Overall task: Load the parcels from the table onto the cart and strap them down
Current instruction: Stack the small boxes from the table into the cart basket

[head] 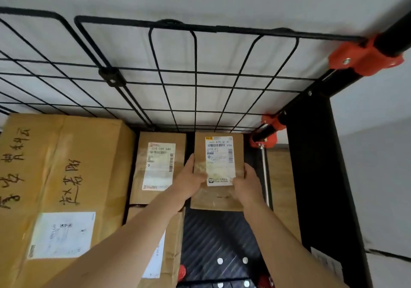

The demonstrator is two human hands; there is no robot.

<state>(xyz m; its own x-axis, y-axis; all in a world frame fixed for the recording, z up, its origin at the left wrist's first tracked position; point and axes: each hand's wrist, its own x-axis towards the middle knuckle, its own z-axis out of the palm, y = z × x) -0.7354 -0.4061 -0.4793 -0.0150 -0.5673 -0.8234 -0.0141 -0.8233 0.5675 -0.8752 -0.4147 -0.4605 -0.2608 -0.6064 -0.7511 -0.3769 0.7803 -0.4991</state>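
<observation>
The person's left hand (pixel 191 182) and right hand (pixel 247 184) each grip a long side edge of the small parcel (pixel 219 154), fingers wrapped round it. The parcel is over the far end of the cart deck (pixel 219 234), just beside the labelled parcel (pixel 159 165) and close to the wire back panel (pixel 195 78); whether it rests on the deck yet cannot be told. To do this step well, the person would likely slide it flush against the panel and its neighbour, flat and square, then let go of both sides together so that no gap remains under the straps.
</observation>
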